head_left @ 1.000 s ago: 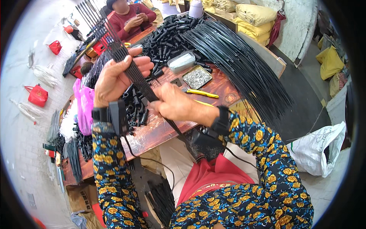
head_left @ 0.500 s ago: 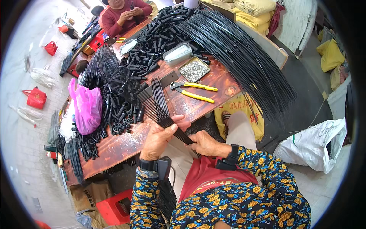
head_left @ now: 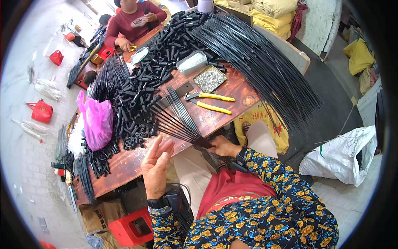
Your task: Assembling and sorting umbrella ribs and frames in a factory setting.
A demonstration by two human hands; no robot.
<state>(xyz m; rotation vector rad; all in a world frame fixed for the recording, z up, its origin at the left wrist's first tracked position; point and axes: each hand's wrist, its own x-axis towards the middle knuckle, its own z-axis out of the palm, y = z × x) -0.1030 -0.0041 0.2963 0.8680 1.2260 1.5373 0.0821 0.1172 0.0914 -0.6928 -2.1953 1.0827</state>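
Over the near edge of the shiny red-brown wooden table, a fanned bunch of thin black rods pokes out from the right hand, which grips its near end. The left hand is open and apart from it. Past the rods' tips, a big heap of short black plastic tubes crowds the way. Black pliers with yellow handles lie close by. A square metal tray has tiny silver bits; a clear plastic box has pale, thin pieces. Across the table sits a person in dark red. A red plastic stool stands below.
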